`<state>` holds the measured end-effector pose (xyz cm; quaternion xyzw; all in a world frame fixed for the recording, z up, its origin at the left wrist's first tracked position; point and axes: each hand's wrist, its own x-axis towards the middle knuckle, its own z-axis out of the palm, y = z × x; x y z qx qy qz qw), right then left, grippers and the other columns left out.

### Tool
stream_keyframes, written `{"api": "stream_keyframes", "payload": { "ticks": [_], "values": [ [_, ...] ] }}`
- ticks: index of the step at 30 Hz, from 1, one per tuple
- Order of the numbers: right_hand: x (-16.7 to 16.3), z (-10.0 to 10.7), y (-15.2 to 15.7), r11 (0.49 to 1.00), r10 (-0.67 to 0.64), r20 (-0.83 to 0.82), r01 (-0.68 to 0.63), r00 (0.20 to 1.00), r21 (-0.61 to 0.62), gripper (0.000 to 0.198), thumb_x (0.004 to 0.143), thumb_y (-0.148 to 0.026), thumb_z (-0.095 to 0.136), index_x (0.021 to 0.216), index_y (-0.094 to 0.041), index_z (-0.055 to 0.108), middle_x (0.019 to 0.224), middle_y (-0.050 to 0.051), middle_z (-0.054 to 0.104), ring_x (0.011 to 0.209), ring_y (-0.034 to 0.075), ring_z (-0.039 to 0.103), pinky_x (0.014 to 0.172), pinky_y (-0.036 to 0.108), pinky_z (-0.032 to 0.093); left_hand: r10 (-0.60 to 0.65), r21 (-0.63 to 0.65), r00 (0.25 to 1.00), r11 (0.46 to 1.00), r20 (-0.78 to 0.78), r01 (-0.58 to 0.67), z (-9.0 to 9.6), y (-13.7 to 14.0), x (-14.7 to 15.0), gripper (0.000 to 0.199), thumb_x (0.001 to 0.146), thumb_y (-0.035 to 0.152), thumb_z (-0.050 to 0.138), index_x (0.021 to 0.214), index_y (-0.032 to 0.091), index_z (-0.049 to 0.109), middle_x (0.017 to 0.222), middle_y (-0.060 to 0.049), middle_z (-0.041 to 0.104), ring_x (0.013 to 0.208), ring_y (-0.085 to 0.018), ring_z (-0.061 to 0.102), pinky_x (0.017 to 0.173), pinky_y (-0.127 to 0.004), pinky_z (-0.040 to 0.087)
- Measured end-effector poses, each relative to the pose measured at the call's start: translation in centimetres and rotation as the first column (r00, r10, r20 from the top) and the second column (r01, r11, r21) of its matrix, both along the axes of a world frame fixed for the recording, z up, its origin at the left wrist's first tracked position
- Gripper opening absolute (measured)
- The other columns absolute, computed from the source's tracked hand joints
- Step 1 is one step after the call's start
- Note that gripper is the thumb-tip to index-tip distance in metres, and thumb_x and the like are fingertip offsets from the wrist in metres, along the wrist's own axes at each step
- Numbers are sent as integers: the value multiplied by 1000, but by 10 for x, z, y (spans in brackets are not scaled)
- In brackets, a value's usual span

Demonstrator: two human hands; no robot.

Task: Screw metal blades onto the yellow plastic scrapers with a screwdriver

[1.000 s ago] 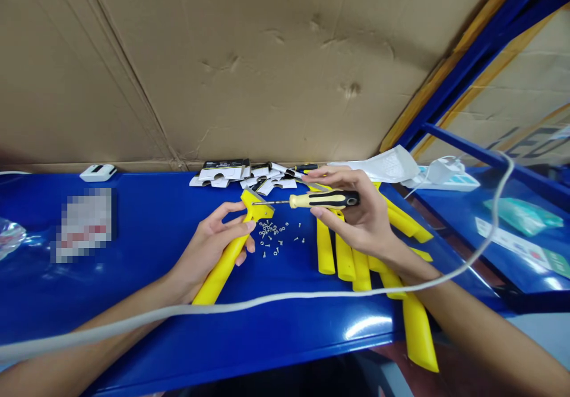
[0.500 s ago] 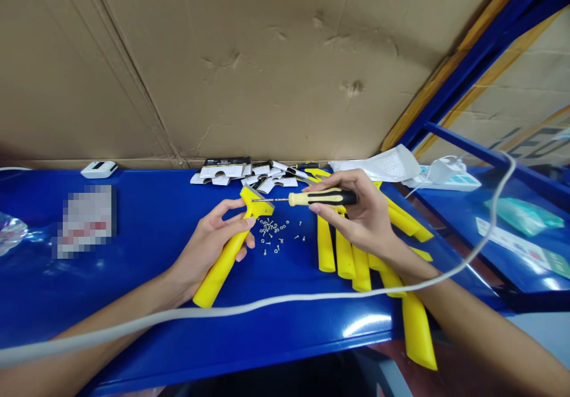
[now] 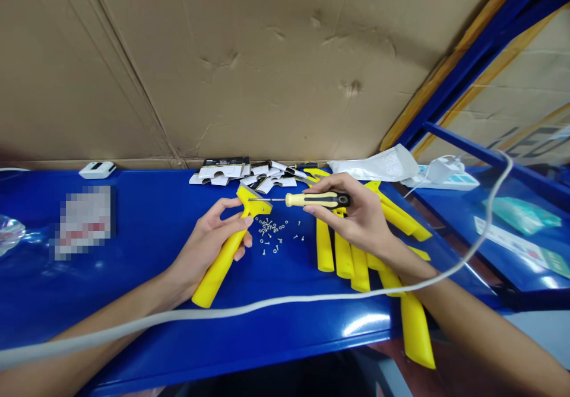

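Note:
My left hand (image 3: pixel 218 237) is closed around the yellow handle of a scraper (image 3: pixel 215 271), its wide head tilted up and to the right. In my right hand (image 3: pixel 351 210) is a screwdriver (image 3: pixel 314 200) with a cream and black grip, held level between thumb and fingers. The screwdriver's tip meets the scraper's head near one of its screw spots; whether it sits in a screw is too small to tell. Below the head, small screws and nuts (image 3: pixel 269 229) lie scattered on the blue table (image 3: pixel 146 219).
More yellow scrapers (image 3: pixel 342 254) lie to the right, one (image 3: pixel 416 329) jutting over the front edge. Small black-and-white cardboard packs (image 3: pixel 222 168) are heaped at the back. A white cable (image 3: pixel 285 301) crosses in front of my forearms. A white plastic bag (image 3: pixel 378 164) and power strip (image 3: pixel 461 180) lie back right.
My right hand has turned the screwdriver's grip slightly, its fingers shifting. The tip stays at the scraper's head, and the scraper has barely moved.

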<state>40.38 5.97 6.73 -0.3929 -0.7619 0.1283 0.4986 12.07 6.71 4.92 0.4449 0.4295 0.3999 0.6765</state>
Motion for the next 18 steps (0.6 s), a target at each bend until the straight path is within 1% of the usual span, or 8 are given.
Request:
{"api": "stream_keyframes", "payload": {
  "ticks": [2, 4, 8, 10, 13, 15, 17, 18],
  "values": [
    [1, -1, 2, 999, -48, 25, 48, 999, 9, 23, 93, -37, 85, 108, -27, 71, 103, 4, 79, 94, 24, 75, 88, 43, 63, -3, 14, 1000, 1000, -10, 3, -1, 0, 0, 50, 87, 35, 87, 125, 26, 56, 65, 0, 71, 46, -13, 58, 45, -20, 45],
    [2, -3, 5, 998, -58, 57, 59, 997, -3, 19, 95, -38, 83, 107, -27, 73, 104, 4, 79, 96, 24, 75, 88, 43, 62, -9, 24, 1000, 1000, -8, 9, -1, 0, 0, 48, 88, 35, 86, 124, 26, 56, 65, 0, 71, 47, -13, 58, 46, -20, 45],
    [3, -6, 6, 994, -31, 62, 37, 998, -102, 11, 102, -37, 75, 106, -27, 73, 102, 3, 78, 91, 22, 75, 84, 41, 60, -16, 30, 1000, 999, 5, 16, -1, -1, 1, 48, 88, 35, 86, 124, 27, 55, 65, 0, 70, 47, -12, 57, 46, -19, 44],
    [3, -4, 4, 995, -34, 58, 39, 998, -97, 17, 100, -37, 76, 112, -27, 71, 108, 4, 77, 96, 24, 75, 88, 43, 60, -13, 31, 1000, 999, 6, 13, -1, -2, 1, 49, 87, 35, 87, 124, 26, 56, 65, 0, 71, 46, -12, 57, 46, -19, 43],
    [4, -1, 3, 1000, -23, 64, 24, 998, -15, 38, 92, -36, 85, 125, -28, 66, 123, 8, 73, 114, 28, 71, 99, 46, 58, -8, 28, 1000, 1000, 8, 8, -1, -2, 1, 50, 86, 35, 88, 123, 26, 56, 67, 0, 72, 46, -12, 57, 46, -19, 44],
    [4, 1, 2, 1000, -2, 38, 1, 999, 7, 39, 90, -34, 88, 121, -27, 67, 117, 6, 75, 108, 27, 73, 94, 44, 59, -14, 23, 1000, 1000, 4, 14, -1, -1, 0, 50, 86, 36, 88, 124, 26, 56, 67, 0, 72, 47, -12, 58, 46, -19, 44],
    [3, 0, 2, 1000, -19, -11, 19, 1000, 13, 33, 88, -36, 89, 113, -27, 69, 105, 4, 76, 97, 25, 75, 86, 42, 60, -16, 18, 1000, 1000, -2, 16, -1, -1, 0, 51, 86, 37, 88, 125, 26, 56, 66, -1, 72, 46, -12, 58, 46, -19, 44],
    [3, 0, 2, 999, -40, -26, 40, 999, 11, 33, 87, -37, 90, 110, -26, 69, 102, 3, 76, 95, 25, 75, 85, 42, 61, -12, 16, 1000, 1000, -4, 12, -1, -1, 0, 52, 86, 36, 88, 125, 25, 56, 65, -1, 72, 46, -13, 58, 46, -19, 44]
  ]
}}
